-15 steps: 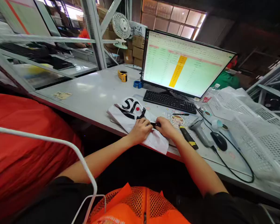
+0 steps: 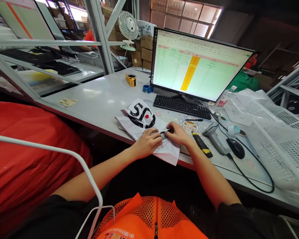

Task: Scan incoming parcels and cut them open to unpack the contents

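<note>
A white plastic mailing bag (image 2: 139,117) with large black print and a red dot lies at the front edge of the desk. My left hand (image 2: 149,142) rests on its middle, fingers curled and closed on the plastic. Just to the right, my right hand (image 2: 176,133) pinches the bag between thumb and fingers. Between the two hands the plastic is crumpled and a dark grey inner side shows. What lies inside the bag is hidden.
Right of my hands are a black-and-yellow cutter (image 2: 201,145), a barcode scanner (image 2: 216,138), a mouse (image 2: 235,148) and white baskets (image 2: 276,156). Behind stand a keyboard (image 2: 181,107) and monitor (image 2: 189,66). Tape rolls (image 2: 131,80) sit farther back; a red sack (image 2: 32,156) is at left.
My hands have shifted slightly, and the plastic between them has spread, showing more of the dark grey inner side. The printed part of the bag lies flatter.
</note>
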{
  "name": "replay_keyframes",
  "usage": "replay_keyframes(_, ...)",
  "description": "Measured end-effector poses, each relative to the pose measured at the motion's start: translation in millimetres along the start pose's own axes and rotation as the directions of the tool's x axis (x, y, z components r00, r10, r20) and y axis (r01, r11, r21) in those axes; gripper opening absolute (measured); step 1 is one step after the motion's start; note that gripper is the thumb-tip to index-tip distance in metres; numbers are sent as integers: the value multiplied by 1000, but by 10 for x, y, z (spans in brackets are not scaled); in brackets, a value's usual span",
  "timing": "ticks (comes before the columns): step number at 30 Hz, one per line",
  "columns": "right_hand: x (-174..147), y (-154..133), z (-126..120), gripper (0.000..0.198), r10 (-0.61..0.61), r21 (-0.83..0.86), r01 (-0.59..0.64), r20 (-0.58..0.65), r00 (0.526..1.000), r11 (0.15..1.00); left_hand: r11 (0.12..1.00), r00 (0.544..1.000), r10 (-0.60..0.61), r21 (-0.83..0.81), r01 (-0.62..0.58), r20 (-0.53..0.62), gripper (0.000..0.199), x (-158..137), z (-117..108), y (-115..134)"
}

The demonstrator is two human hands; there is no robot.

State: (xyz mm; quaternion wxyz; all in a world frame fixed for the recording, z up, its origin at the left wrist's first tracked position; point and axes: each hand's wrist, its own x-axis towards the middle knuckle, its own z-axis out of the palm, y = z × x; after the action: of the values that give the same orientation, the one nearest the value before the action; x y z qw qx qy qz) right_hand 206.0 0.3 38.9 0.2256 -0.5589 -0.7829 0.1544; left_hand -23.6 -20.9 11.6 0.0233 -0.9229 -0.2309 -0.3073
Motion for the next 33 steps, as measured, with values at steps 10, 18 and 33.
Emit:
replay_keyframes(10,315,-447,96,30,-48,-572,22,-30,998,820,967,979,197,178,-185,-54,32,337,-15,249)
replay_keyframes(18,746,-166,-33,38,95,-592,-83,-10,995,802,978,989,-131,175,118,66,32,66,-272,662)
replay_keyframes(33,779,-99,-120,21,102,-230,-73,117,988,970,940,957,-285,-181,291,59,22,-222,-550,203)
